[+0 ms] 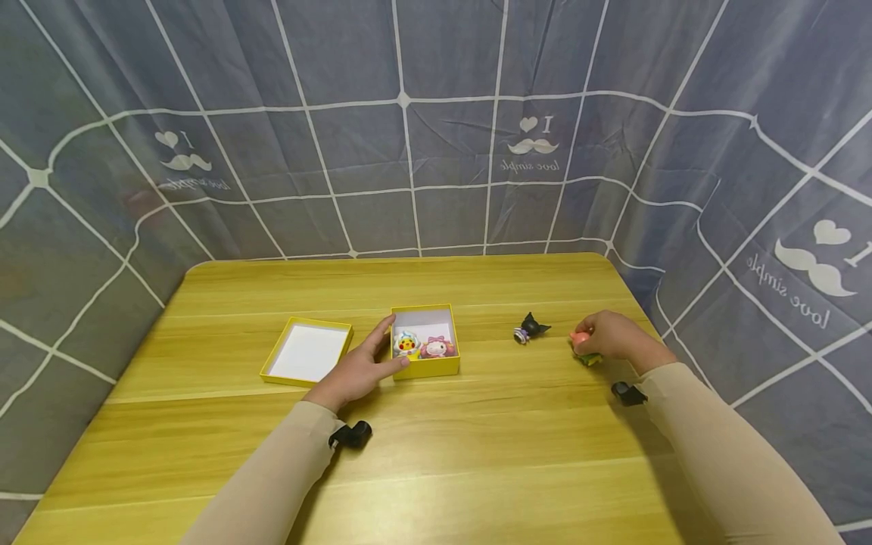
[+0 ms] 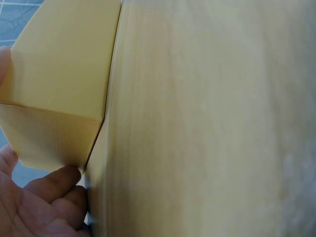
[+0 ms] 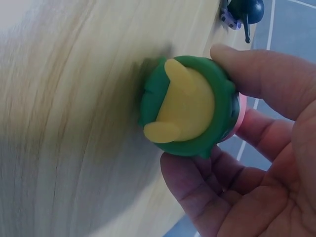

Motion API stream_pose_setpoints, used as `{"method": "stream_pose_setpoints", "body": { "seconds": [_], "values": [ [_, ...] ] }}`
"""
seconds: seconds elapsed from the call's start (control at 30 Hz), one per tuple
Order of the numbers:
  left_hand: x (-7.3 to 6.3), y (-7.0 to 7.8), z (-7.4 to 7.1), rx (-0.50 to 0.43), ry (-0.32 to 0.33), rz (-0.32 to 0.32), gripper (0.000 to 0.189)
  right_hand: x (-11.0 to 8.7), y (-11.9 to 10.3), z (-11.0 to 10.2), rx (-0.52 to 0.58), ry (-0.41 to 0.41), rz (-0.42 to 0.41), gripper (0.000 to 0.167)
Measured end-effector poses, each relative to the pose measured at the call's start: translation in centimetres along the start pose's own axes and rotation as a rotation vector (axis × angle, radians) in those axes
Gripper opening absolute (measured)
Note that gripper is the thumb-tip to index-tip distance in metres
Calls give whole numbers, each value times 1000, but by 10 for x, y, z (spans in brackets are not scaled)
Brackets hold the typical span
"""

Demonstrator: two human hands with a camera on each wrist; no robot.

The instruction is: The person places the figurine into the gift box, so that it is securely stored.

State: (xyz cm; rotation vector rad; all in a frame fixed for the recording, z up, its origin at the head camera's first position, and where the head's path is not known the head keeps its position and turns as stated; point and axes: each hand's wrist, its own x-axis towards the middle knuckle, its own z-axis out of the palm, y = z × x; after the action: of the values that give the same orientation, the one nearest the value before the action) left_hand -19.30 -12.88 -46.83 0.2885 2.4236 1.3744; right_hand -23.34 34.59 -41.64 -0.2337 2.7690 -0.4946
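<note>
The yellow box [image 1: 427,368], gripped by the left hand [image 1: 357,371], already holds a Pikachu figurine [image 1: 406,344] and pink-bowed figurine [image 1: 438,347]; right of it remain the black-eared figurine [image 1: 531,327] (untouched) and the green-yellow figurine [image 3: 192,106] the right hand [image 1: 613,337] pinches.

Soft light leaves a pale sheen on the table [image 1: 450,454] while the left wrist view blurs rightward.

The right hand [image 3: 291,163] grips a rounded, smooth green-and-yellow figurine [image 3: 191,106] at the pale wood-grained desk [image 3: 74,98]; a black-and-purple figurine [image 3: 249,11] shows, partly cut off.
</note>
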Motion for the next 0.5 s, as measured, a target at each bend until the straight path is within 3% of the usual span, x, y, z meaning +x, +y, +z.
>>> {"method": "stream_pose_setpoints", "body": {
  "seconds": [0.5],
  "values": [
    [-1,-1,1,-13,3,4,91,-1,-1,8,12,26,16,39]
  ]
}}
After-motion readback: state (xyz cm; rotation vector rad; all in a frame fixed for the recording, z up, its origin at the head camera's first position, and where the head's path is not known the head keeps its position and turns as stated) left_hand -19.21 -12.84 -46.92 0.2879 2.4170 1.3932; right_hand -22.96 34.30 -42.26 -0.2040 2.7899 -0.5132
